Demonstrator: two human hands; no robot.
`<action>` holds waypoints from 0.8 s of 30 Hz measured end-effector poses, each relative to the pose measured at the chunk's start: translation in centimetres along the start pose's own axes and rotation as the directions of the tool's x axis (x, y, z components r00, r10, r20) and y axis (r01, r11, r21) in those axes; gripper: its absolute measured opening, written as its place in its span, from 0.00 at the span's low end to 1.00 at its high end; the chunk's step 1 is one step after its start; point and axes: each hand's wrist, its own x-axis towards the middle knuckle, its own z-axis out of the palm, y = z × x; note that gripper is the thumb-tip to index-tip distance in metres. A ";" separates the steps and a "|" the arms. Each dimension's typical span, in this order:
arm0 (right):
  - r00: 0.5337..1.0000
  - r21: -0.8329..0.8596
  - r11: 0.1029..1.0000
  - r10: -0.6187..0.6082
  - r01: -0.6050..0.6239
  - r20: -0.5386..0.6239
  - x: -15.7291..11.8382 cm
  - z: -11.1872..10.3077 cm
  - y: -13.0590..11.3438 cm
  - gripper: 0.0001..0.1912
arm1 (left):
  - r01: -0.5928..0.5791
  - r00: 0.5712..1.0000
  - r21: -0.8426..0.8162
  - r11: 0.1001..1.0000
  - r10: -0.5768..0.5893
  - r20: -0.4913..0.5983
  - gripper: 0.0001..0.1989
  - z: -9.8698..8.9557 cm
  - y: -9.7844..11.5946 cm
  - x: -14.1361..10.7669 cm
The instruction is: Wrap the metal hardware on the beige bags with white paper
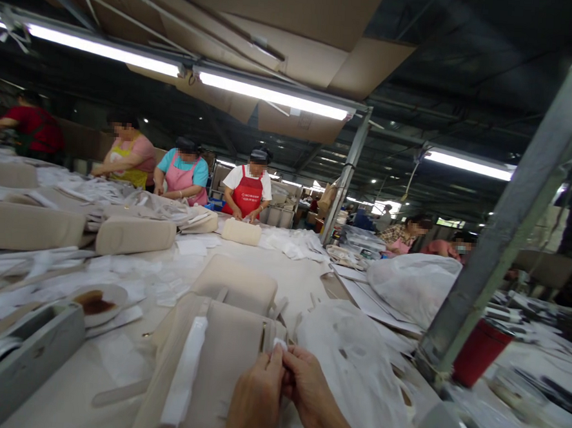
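Observation:
A beige handbag [209,358] lies flat on the table in front of me, with a strip of white wrapping [186,376] along its left part. Near the bag's right edge, my left hand [258,390] and my right hand [308,384] meet with fingertips pinched together. Between them a small bit of white wrapping [278,344] sticks out; the fingers hide most of it. A metal piece [264,335] shows on the bag just beyond my hands. Behind this bag rests another beige bag [236,282].
Thin white plastic [349,366] is heaped to my right. A grey tape dispenser [29,360] and a dish with brown residue [97,302] stand left. A metal post [504,208] rises beside a red cup [482,352]. Several co-workers, one in a red apron [249,194], work across the table.

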 end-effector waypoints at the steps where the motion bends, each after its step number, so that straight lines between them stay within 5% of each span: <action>1: 1.000 -0.004 1.000 0.002 -0.002 0.012 0.0 -0.2 0.1 0.24 | 0.018 0.999 0.000 1.000 -0.018 0.036 0.25 -0.5 0.3 0.1; 11: 0.999 0.122 0.992 0.034 -0.030 -0.028 -0.6 -0.8 0.0 0.22 | -0.071 0.970 0.065 0.995 0.054 0.237 0.26 -2.7 1.3 -0.2; 16: 0.999 0.146 0.989 0.025 -0.028 0.028 -0.7 -1.1 -0.5 0.22 | -0.072 0.967 -0.263 0.962 0.133 0.219 0.23 -4.0 1.1 -0.6; 18: 0.997 0.125 0.992 0.002 -0.012 0.078 -1.2 -1.2 -1.0 0.23 | 0.042 0.972 -0.520 0.853 0.086 0.219 0.24 -4.8 0.9 -0.9; 20: 0.996 0.116 0.993 -0.017 0.007 0.091 -2.0 -1.4 -1.3 0.24 | 0.258 0.954 -0.717 0.648 -0.056 0.293 0.27 -5.3 0.7 -1.4; 22: 0.997 0.124 0.992 -0.026 0.016 0.076 -3.0 -1.6 -1.3 0.26 | 0.452 0.891 -0.781 0.430 -0.184 0.415 0.28 -5.4 0.5 -1.9; 24: 0.998 0.132 0.991 -0.018 0.010 0.061 -4.0 -1.9 -0.7 0.29 | 0.540 0.842 -0.785 0.304 -0.218 0.494 0.25 -5.4 0.4 -2.4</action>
